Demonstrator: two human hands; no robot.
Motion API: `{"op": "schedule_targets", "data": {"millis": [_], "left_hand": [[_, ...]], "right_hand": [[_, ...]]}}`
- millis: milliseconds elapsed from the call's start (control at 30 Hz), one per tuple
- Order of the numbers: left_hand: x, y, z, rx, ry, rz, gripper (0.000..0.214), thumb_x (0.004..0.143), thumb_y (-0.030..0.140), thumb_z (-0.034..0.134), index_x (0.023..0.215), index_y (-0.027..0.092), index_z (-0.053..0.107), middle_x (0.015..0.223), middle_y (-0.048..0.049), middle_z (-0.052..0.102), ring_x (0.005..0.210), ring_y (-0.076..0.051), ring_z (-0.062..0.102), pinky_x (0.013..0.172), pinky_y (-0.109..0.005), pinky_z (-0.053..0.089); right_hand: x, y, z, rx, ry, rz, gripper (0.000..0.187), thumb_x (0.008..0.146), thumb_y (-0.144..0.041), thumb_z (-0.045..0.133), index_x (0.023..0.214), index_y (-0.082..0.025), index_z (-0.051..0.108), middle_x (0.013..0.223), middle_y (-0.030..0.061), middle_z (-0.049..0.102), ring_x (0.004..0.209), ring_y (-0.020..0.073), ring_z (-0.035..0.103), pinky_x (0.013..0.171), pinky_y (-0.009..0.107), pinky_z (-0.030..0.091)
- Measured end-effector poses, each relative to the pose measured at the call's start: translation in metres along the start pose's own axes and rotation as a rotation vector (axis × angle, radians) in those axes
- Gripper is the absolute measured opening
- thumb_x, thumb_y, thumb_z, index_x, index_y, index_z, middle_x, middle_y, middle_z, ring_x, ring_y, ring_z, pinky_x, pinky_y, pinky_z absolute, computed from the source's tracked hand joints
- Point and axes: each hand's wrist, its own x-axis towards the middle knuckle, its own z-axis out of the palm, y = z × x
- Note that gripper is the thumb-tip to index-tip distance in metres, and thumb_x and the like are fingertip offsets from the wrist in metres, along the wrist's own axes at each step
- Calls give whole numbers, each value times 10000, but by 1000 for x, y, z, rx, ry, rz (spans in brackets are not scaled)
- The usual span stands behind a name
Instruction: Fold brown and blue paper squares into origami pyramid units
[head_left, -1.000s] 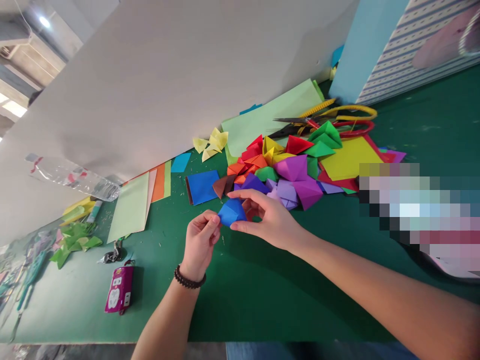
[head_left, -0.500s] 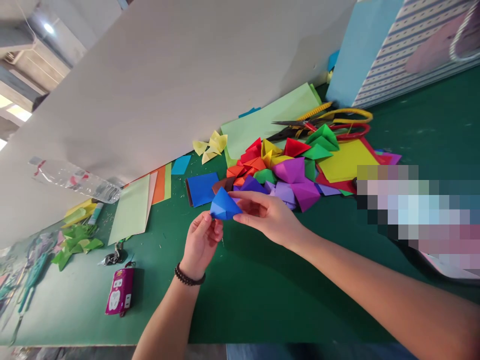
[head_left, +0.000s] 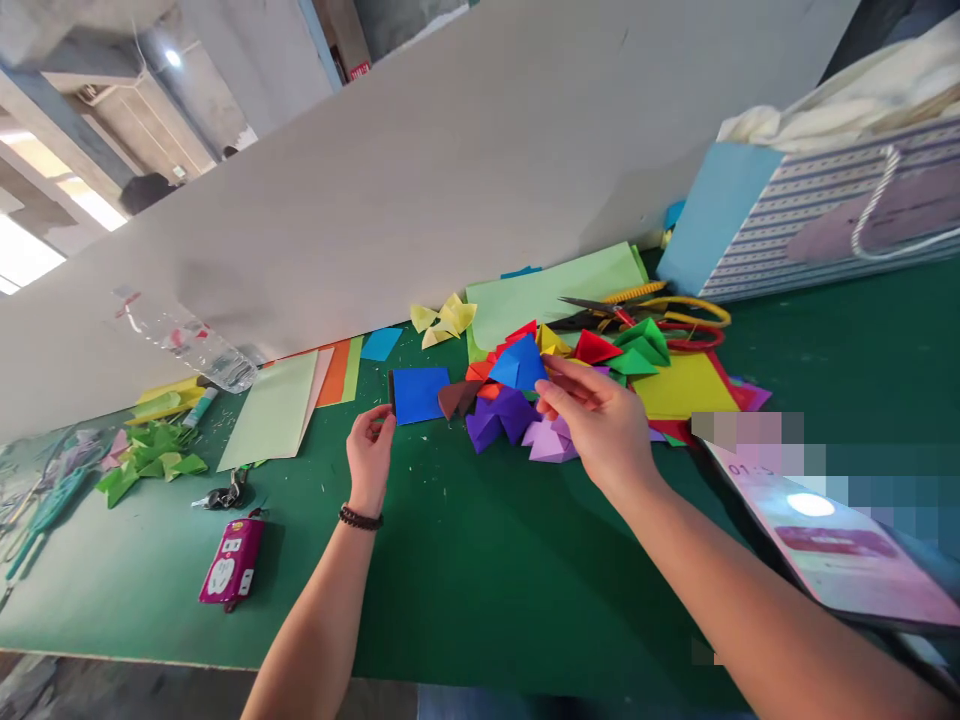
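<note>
My right hand (head_left: 604,425) pinches a blue folded paper pyramid (head_left: 519,366) and holds it over a heap of coloured folded paper shapes (head_left: 570,390). My left hand (head_left: 370,452) has let go of it and hovers with loosely curled fingers and nothing in it, just left of a flat blue paper square (head_left: 418,394) on the green table (head_left: 487,580). A dark bead bracelet sits on my left wrist.
Scissors (head_left: 637,312) lie behind the heap on light green paper (head_left: 555,290). A striped gift bag (head_left: 817,210) stands at the back right, a phone (head_left: 840,540) lies at the right. Paper sheets (head_left: 281,408), a plastic bottle (head_left: 187,340), green scraps (head_left: 150,465), keys and a magenta pack (head_left: 229,562) sit left.
My right hand carried the blue pyramid up and right, over the heap. My left hand released it and drew back to the left. The camera view tilted upward.
</note>
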Motion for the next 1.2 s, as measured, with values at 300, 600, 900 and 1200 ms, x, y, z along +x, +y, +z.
{"op": "schedule_targets", "data": {"millis": [300, 600, 900, 1200], "left_hand": [[36, 9, 10, 445, -16, 82, 360, 783, 237, 688, 1136, 170, 657, 1121, -112, 629, 992, -227, 603, 857, -346, 496], [70, -6, 11, 613, -81, -115, 352, 934, 355, 575, 1227, 162, 555, 1228, -96, 584, 1038, -218, 613, 867, -431, 540], [78, 3, 3, 587, -37, -103, 338, 931, 364, 575, 1206, 167, 575, 1229, -86, 587, 1046, -229, 608, 878, -425, 535], [82, 8, -12, 485, 28, -145, 358, 927, 360, 584, 1223, 158, 561, 1224, -92, 586, 1045, -228, 610, 873, -433, 537]], "right_hand": [[8, 14, -4, -365, -66, -99, 455, 811, -500, 641, 1150, -202, 699, 838, 66, 740, 693, 218, 663, 650, 373, 557], [-30, 16, 28, -380, -469, -301, 273, 909, -345, 564, 1144, -264, 676, 907, 43, 746, 723, 185, 692, 652, 301, 558], [-32, 29, 34, -964, -359, -651, 292, 939, -163, 446, 1045, -218, 711, 993, 83, 660, 653, 140, 655, 483, 237, 421], [-40, 34, 36, -980, -555, -670, 253, 930, -126, 472, 981, -204, 707, 894, 49, 689, 733, 146, 676, 558, 233, 455]]}}
